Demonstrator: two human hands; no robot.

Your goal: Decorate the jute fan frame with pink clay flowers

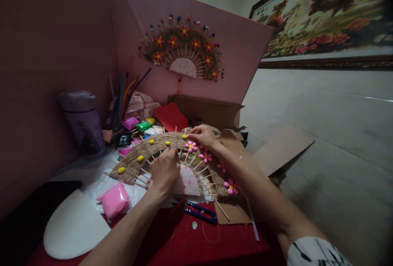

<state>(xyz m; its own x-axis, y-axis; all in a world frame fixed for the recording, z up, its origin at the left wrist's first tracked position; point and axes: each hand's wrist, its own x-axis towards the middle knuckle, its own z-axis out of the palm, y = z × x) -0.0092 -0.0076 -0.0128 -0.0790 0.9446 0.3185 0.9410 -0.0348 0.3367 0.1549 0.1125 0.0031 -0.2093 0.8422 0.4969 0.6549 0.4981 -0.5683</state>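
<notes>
A half-round fan (135, 161) of woven twine on thin wooden sticks lies before me. Several yellow clay dots (140, 158) sit along its band, and pink clay flowers (205, 156) with yellow centres fill its right side. My left hand (166, 170) is closed over the sticks at the inner edge of the band, its fingertips mostly hidden. At the upper edge, my right hand (201, 135) pinches beside a yellow dot, close above a pink flower (190, 146). Whatever lies between those fingertips is too small to make out. A dotted white half-circle (188, 181) forms the fan's centre.
Blue thread snips (201, 212) and a pink clay packet (114, 200) lie near the fan. A white rounded board (75, 227) is at front left. Behind stand a purple bottle (82, 122), clay packets, cardboard (208, 110), and a finished fan (184, 49) on a pink panel.
</notes>
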